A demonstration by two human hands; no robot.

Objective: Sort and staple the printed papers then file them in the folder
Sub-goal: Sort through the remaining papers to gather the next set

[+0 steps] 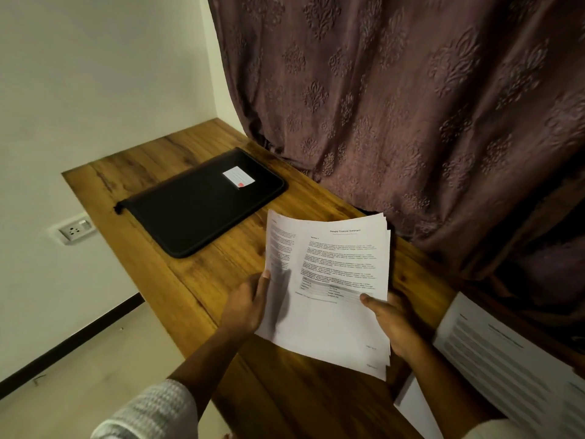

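I hold a stack of printed papers (329, 280) above the wooden table (221, 267); its top sheet is headed as a financial statement. My left hand (245, 302) pinches the left edge of a sheet that stands out to the left from the stack. My right hand (392, 324) grips the stack's lower right side, thumb on top. A black zip folder (202, 201) with a white label lies shut on the table, beyond and left of the papers. No stapler is in view.
More printed sheets (506, 359) lie on the table at the lower right. A patterned maroon curtain (411, 106) hangs along the table's far right side. A wall socket (74, 231) sits left of the table, whose left edge drops to the floor.
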